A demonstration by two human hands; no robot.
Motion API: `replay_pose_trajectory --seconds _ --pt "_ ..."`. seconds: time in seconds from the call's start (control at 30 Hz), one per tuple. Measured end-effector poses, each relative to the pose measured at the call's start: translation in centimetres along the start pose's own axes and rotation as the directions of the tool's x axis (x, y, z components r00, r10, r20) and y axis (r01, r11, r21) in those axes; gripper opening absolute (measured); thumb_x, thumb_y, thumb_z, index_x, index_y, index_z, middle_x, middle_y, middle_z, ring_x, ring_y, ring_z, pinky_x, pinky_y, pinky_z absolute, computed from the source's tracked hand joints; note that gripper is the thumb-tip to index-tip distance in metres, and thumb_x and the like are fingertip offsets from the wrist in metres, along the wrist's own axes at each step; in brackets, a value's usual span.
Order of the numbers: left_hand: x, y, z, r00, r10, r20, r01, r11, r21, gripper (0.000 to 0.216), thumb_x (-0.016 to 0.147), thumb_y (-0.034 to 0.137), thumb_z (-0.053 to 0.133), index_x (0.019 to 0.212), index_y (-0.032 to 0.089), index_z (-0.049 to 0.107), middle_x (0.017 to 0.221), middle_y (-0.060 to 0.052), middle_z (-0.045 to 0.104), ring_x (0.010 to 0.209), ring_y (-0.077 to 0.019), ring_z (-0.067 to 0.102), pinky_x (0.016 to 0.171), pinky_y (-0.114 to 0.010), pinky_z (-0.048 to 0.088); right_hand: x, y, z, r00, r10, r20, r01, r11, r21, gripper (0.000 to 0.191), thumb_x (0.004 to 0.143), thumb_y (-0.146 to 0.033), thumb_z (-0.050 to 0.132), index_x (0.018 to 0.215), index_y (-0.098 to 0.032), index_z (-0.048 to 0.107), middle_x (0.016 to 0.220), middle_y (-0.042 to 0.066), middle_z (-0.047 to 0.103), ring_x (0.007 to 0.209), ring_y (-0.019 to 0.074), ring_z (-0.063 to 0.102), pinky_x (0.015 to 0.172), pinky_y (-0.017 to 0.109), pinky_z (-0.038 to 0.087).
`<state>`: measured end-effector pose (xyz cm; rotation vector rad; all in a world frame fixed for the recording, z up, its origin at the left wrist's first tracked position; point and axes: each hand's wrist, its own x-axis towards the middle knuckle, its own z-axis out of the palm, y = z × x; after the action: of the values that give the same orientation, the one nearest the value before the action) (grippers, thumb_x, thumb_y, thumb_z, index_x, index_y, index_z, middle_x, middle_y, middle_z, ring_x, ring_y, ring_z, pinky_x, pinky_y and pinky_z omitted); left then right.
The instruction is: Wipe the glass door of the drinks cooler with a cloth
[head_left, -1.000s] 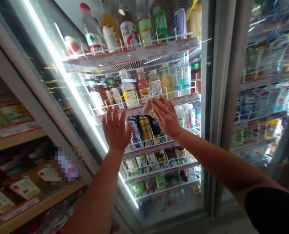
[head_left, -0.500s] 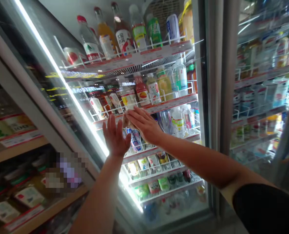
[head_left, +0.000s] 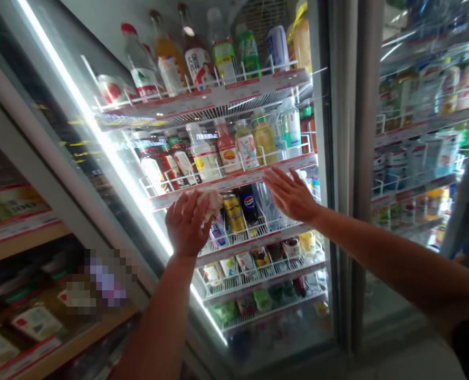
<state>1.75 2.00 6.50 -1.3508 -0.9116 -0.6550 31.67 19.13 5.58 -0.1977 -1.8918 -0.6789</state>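
I stand at a lit drinks fridge with a glass door (head_left: 285, 322). My left hand (head_left: 184, 227) is raised against the glass at the middle shelf, its fingers curled round a crumpled pale cloth (head_left: 209, 201). My right hand (head_left: 292, 196) is further right at the same height, fingers spread and flat on or just off the glass, holding nothing. Behind the glass, between the hands, stand a yellow can (head_left: 233, 212) and a dark cola can (head_left: 249, 203).
Wire shelves hold several bottles (head_left: 226, 145) and cans behind the door. A bright light strip (head_left: 111, 158) runs down the fridge's left edge. A second glass-fronted fridge (head_left: 416, 137) stands to the right. Wooden shelves (head_left: 24, 237) with packaged goods are at the left.
The cloth was under my right hand; that hand slid left to meet the left one, which now holds the cloth. My right hand has moved back to the right, empty.
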Motion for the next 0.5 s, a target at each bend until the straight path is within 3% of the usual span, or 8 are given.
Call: replay_pose_trajectory --seconds 0.13,0.33,0.5 --pt "-0.4 0.1 0.2 0.998 -0.035 -0.046 0.035 0.999 -0.015 0.054 0.094 0.033 0.065 0.145 0.019 0.054 0.145 -0.013 0.061 0.147 -0.0294 0.044 0.119 -0.047 0.034 -3.2 3.1 -1.0 0.999 -0.039 -0.036 0.034 0.991 -0.130 0.080 0.101 -0.017 0.053 0.165 -0.032 0.007 0.161 0.000 0.041 0.154 0.0160 0.030 0.134 0.041 0.012" --pt "-1.3 0.8 0.2 0.996 -0.087 -0.037 0.082 0.990 -0.117 0.054 0.093 0.025 0.065 0.144 0.019 0.050 0.140 -0.013 0.064 0.145 -0.0279 0.047 0.117 -0.046 0.038 -4.6 3.2 -0.4 0.997 -0.062 -0.054 0.052 0.985 -0.167 0.077 0.099 -0.016 0.052 0.165 -0.026 0.013 0.163 0.001 0.039 0.155 0.0169 0.027 0.134 0.041 0.010" --pt "-6.4 4.3 -1.6 0.984 -0.174 0.034 0.175 0.982 -0.065 0.063 0.090 0.018 0.070 0.149 0.022 0.046 0.139 -0.014 0.063 0.139 -0.0268 0.053 0.115 -0.045 0.041 -4.6 3.3 -0.2 0.998 -0.034 -0.050 0.027 0.992 -0.122 0.079 0.099 -0.016 0.050 0.165 -0.029 0.009 0.162 0.000 0.041 0.154 0.0173 0.030 0.134 0.042 0.016"
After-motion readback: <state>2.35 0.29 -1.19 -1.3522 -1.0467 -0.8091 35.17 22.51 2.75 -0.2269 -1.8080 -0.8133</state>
